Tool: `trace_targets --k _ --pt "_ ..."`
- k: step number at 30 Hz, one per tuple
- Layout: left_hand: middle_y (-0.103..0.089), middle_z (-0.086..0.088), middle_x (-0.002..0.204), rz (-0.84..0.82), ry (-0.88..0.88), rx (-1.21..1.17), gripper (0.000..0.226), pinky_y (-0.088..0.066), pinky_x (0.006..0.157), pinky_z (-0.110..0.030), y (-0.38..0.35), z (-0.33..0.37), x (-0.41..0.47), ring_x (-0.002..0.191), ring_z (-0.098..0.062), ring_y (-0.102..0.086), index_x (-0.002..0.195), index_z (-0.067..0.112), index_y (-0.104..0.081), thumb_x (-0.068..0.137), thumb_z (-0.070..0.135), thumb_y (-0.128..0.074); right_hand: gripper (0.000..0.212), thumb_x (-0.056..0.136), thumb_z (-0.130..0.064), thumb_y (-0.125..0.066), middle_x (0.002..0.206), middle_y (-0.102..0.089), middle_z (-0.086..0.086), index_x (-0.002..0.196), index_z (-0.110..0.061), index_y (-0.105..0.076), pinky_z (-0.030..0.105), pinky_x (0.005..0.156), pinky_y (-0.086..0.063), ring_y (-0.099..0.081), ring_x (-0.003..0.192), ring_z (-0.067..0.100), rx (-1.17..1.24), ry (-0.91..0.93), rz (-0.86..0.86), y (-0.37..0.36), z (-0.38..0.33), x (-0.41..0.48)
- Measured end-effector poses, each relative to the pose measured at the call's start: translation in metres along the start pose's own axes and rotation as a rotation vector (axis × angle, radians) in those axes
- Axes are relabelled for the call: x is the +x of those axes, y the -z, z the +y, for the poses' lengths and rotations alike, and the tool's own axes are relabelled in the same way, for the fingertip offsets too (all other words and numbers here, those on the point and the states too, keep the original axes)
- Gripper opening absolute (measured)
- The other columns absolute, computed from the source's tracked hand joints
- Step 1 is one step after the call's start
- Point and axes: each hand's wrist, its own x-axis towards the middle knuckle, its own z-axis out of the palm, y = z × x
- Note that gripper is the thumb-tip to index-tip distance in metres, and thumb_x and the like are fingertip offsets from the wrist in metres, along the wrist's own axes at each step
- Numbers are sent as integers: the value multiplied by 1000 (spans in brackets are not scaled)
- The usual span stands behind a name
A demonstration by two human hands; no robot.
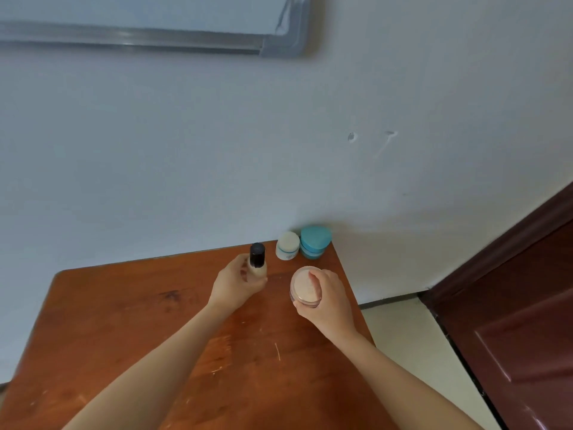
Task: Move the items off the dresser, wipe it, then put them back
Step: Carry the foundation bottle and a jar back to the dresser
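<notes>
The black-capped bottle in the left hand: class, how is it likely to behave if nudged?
Tall and narrow, the black-capped bottle probably tips easily. Its round body likely rolls once down. The left hand holds it alone, suggesting lightness.

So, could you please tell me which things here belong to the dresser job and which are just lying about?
Part of the job: dresser; black-capped bottle, held by the left hand; round powder jar, held by the right hand; white jar and teal jar, at the back corner.

Just there: framed board on the wall; dark door.
</notes>
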Motion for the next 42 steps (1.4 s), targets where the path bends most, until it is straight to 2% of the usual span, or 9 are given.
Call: trace_targets --k 5,10,15,21,27,33,37,40,42 --pt "-63 11 85 27 -17 50 26 -49 75 -30 13 -7 -32 82 -9 -60 96 28 -51 77 26 -69 66 69 -35 -77 123 -48 -3 125 -21 -46 13 85 -38 -44 114 13 -24 50 -12 0 -12 -19" --pt "-61 10 84 -41 -79 91 26 -50 77 -34 20 -10 -51 83 -13 -60 93 28 -49 77 25 -69 66 72 -40 -73 125 -44 -7 128 -24 -41 12 87 -37 -41 115 10 -75 -39 5 3 -25 -62" --pt "-64 4 87 -184 -206 121 21 -51 77 -37 28 -17 -78 82 -16 -61 86 29 -49 76 28 -67 66 70 -43 -73 121 -49 -6 126 -24 -43 16 87 -42 -44 112 11 -150 -190 161 3 -44 -116" --pt "-62 7 95 -398 -390 196 31 -49 75 -31 42 -45 -126 86 -13 -59 100 29 -51 75 31 -69 67 66 -41 -75 119 -50 -7 124 -26 -45 22 88 -47 -44 112 11 -183 -394 271 -16 -84 -203" --pt "-62 9 96 -612 -582 201 35 -42 71 -23 25 -15 -181 89 -10 -58 106 27 -53 75 33 -70 64 68 -42 -73 119 -50 -3 122 -22 -46 22 84 -45 -46 110 14 -299 -536 398 2 -108 -295" --pt "-62 4 91 -734 -707 198 29 -44 70 -24 -4 7 -257 84 -12 -59 99 22 -53 76 31 -68 59 69 -42 -71 117 -51 -4 120 -24 -50 24 87 -43 -46 110 14 -200 -759 648 32 -123 -382" --pt "-57 4 80 -868 -782 210 28 -42 65 -25 -35 19 -335 75 -15 -56 91 21 -48 74 29 -69 61 68 -44 -72 116 -49 -5 121 -26 -48 18 82 -41 -47 108 13 -258 -858 735 37 -138 -473" --pt "-57 4 78 -953 -781 173 31 -48 73 -34 -61 20 -400 78 -20 -59 87 22 -51 66 36 -68 61 69 -43 -72 117 -48 -4 122 -24 -47 18 78 -39 -50 106 15 -298 -963 761 40 -152 -546" --pt "-58 3 79 -990 -810 186 28 -45 71 -32 -73 17 -455 78 -20 -59 89 19 -52 70 30 -71 61 68 -39 -73 115 -50 -2 121 -23 -49 20 78 -42 -52 104 18 -310 -1028 808 44 -162 -606"
